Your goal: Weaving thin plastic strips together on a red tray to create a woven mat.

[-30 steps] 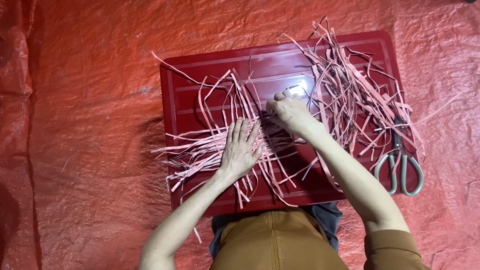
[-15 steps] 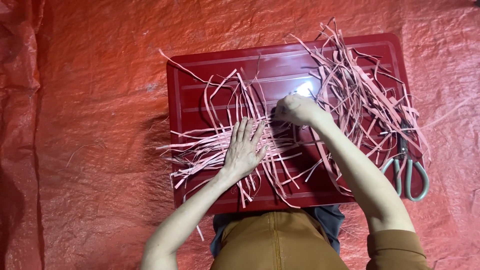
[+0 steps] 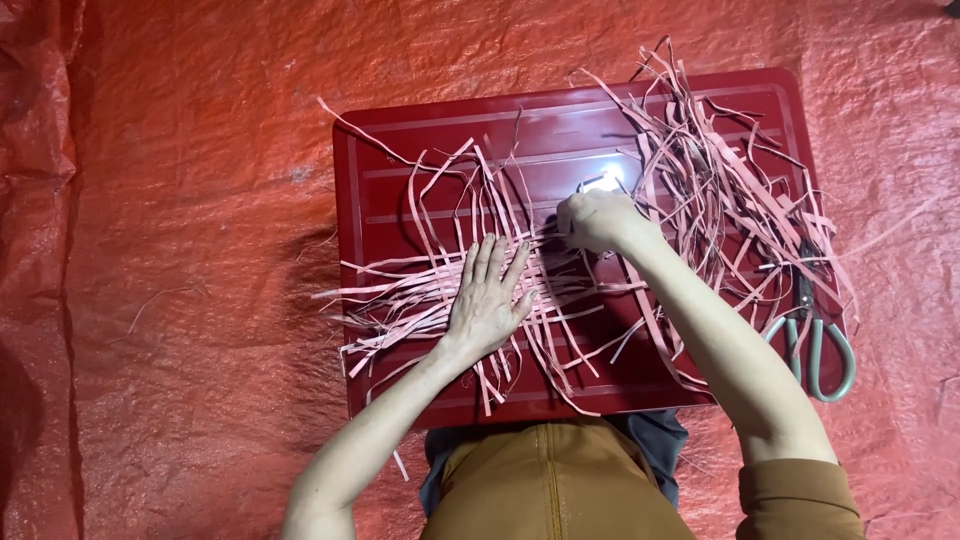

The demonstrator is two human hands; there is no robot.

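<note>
A red plastic sheet (image 3: 180,260) covers the floor, crinkled across the whole view. On it lies a dark red tray (image 3: 400,160), a low rectangular board with ribbed lines, serving as the work surface in front of the seated person.

Pink paper strips cover much of the tray. A loose pile of strips (image 3: 720,190) sits at about two o'clock from the tray's middle, tangled and spilling over the right edge. A flatter, crossed mat of strips (image 3: 420,290) lies at about eight o'clock, with some running across and others running up and down.

The left hand (image 3: 487,298) is laid flat with fingers spread, grasping nothing, pressing the crossed mat down near the tray's centre. The right hand (image 3: 597,220), at about one o'clock from the left, is curled closed, apparently pinching a strip end, though the exact grip is hidden.

Grey-handled scissors (image 3: 812,335) lie at the tray's right edge, at four o'clock, untouched.

The work appears to be mid-weave: a strip being threaded through the held mat. The next move likely calls for pulling that strip snug while the flat palm keeps the others from shifting.
</note>
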